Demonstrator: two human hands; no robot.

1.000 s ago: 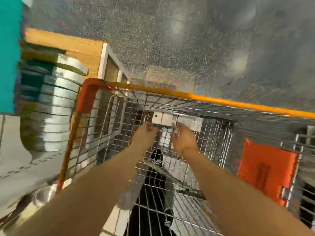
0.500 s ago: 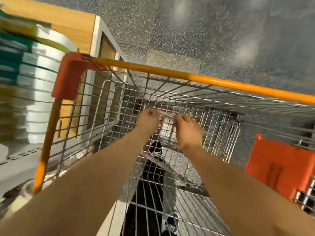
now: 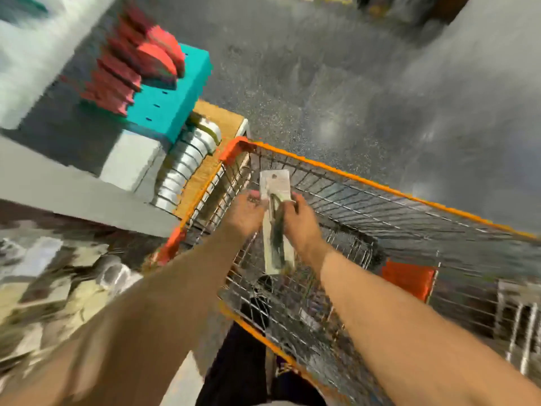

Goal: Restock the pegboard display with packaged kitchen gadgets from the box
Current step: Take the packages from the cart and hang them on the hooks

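A long white carded package [image 3: 275, 186] with a hang hole at its top and a dark gadget on it is held upright above the wire shopping cart [image 3: 366, 183]. My left hand [image 3: 244, 215] grips its left edge and my right hand [image 3: 301, 224] grips its right edge, both about a third of the way down the card. The teal pegboard [image 3: 172, 104] stands at the upper left, carrying rows of red packaged items [image 3: 131, 63]. More packages lie blurred in the cart's bottom.
Below the pegboard a row of silver round items [image 3: 187, 165] hangs beside a wooden panel [image 3: 222, 121]. A grey shelf edge [image 3: 73, 191] runs across the left. An orange child-seat flap [image 3: 409, 276] sits at the cart's right. Speckled grey floor lies beyond.
Both hands have risen out of the cart's bottom with the carded package between them. The view has swung up and left, bringing the teal pegboard and red items into sight.
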